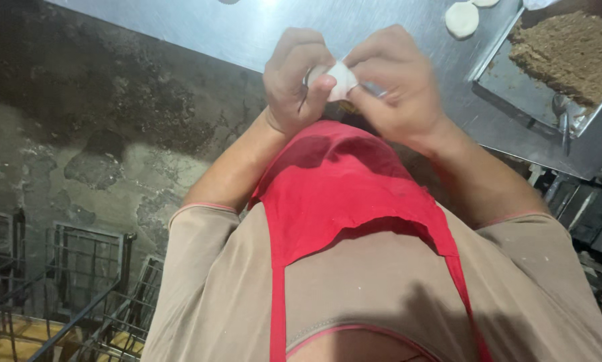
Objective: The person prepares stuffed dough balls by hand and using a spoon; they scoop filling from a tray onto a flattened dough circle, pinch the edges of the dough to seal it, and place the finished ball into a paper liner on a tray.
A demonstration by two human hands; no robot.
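Observation:
Both my hands are raised close together over the edge of a steel table (247, 33). Between them is a small white piece of dough (340, 79). My left hand (294, 80) curls around its left side, thumb pressed on it. My right hand (398, 84) pinches its right side with fingertips. A bit of brown filling shows under the dough. Below the hands I see my red apron (341, 194) and beige shirt.
A flat white dough disc (461, 19) lies on the table at the upper right, with another at the top edge. A metal tray (515, 87) with brown filling (572, 53) and a spoon (563, 114) sits at the right. Stained floor and wire racks (80, 281) are at left.

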